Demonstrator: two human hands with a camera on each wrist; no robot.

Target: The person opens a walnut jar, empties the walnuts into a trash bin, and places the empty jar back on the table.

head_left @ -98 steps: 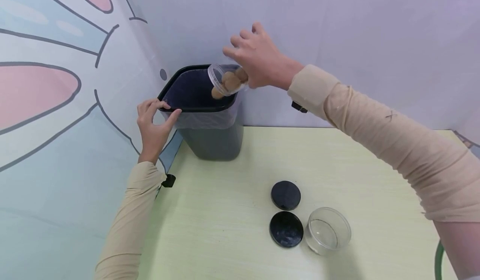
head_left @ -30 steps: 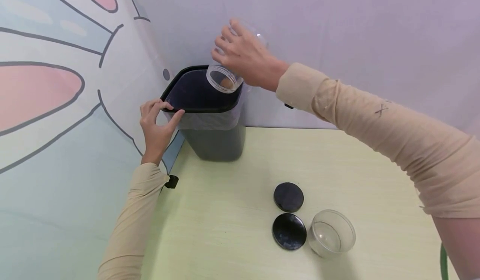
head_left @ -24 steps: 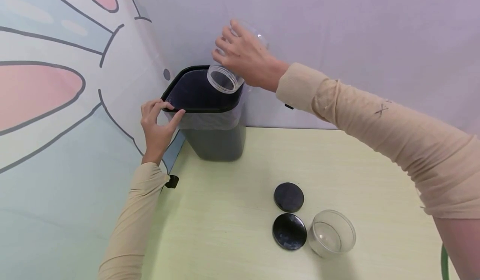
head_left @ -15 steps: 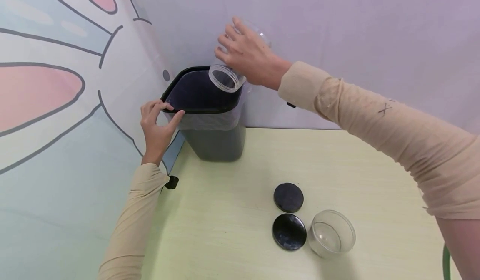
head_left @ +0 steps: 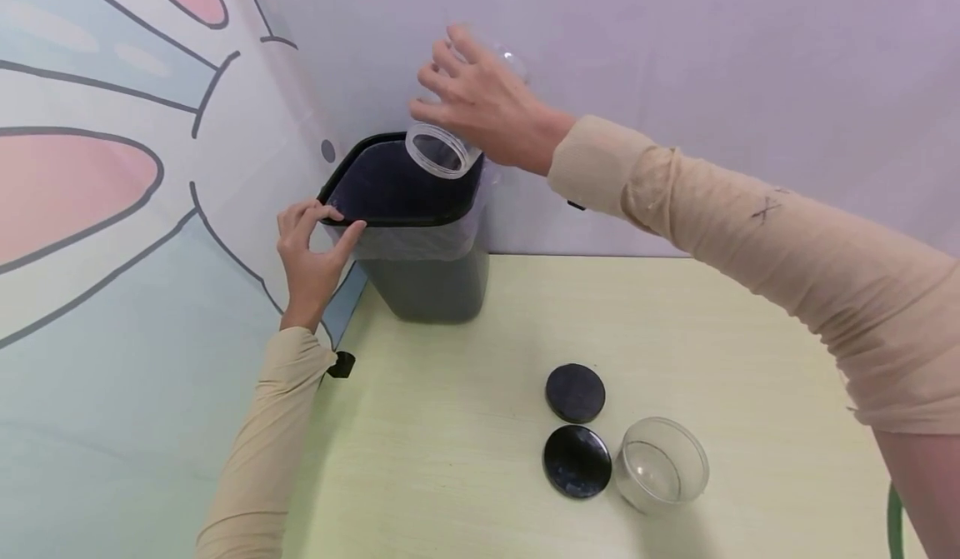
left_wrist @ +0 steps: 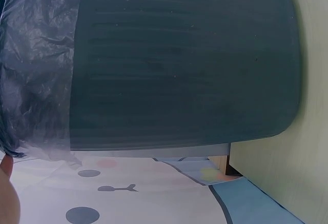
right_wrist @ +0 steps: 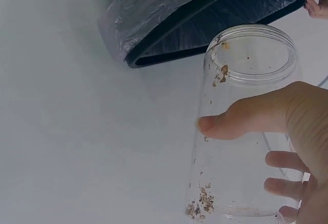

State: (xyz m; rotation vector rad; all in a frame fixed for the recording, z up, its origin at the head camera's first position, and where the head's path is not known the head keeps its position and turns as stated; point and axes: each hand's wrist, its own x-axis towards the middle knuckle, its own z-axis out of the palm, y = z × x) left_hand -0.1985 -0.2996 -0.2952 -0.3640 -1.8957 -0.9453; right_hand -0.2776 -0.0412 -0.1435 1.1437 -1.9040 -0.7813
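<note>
My right hand [head_left: 487, 105] grips a clear plastic jar [right_wrist: 225, 157] above the trash bin [head_left: 435, 288]. The jar is tilted, its open mouth facing down and left over the bin's opening. Brown crumbs cling to the jar's inner wall in the right wrist view; I see no larger pieces in it. With thumb and fingers, my left hand [head_left: 309, 259] pinches the near left corner of the bin's black rim. A thin translucent bag [left_wrist: 41, 55] lines the bin and folds over its outside. The bottom of the bin's inside is hidden.
Two round black lids [head_left: 575, 393] lie on the pale table [head_left: 420, 426], one nearer than the other. Beside the nearer lid stands an open clear round tub [head_left: 628, 488]. A printed wall cloth [head_left: 150, 309] runs close along the left, and a plain one hangs behind.
Brown round pieces in the jar's mouth have dropped out; the last one seen left about a second ago. The jar tilted further down, then shifted slightly left. My left hand kept its place.
</note>
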